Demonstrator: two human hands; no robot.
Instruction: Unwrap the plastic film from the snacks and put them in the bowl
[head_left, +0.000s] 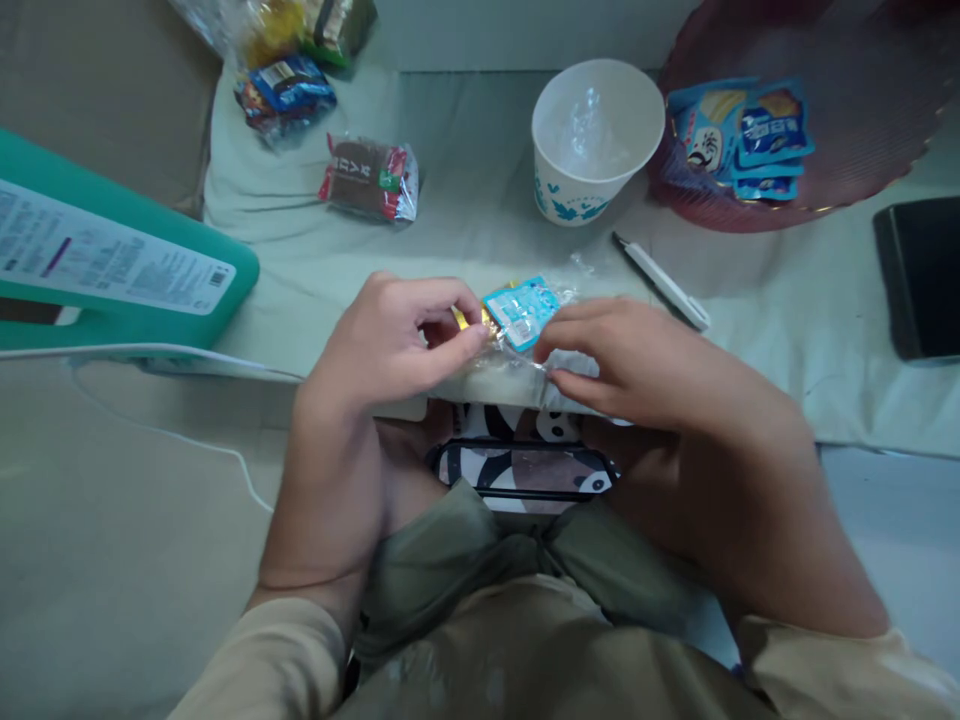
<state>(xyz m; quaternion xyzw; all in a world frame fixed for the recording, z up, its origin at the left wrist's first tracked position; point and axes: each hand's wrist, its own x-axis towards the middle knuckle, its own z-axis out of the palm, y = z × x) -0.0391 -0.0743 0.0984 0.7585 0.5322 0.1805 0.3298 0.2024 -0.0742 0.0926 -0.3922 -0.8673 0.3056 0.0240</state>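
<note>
Snack packet (521, 312), one small clear wrapper with a blue label, sits at the centre of the frame, pinched from both sides. Left hand (390, 340) closes thumb and forefinger on its left end, where a bit of gold foil shows; right hand (637, 360) clamps fingertips on its right, crinkled end. Both hands lie knuckles up, forearms running in from the lower corners, wrists bent inward over the cloth-covered surface (465, 200).

Just above the right hand lies one white pen (664, 282). Further up stands one white paper cup (592, 135), beside one red tray (862, 120) holding several blue sachets (742, 135). One red-and-brown wrapped snack (369, 178) lies upper left of centre, a heap of mixed packets (289, 60) above it.
</note>
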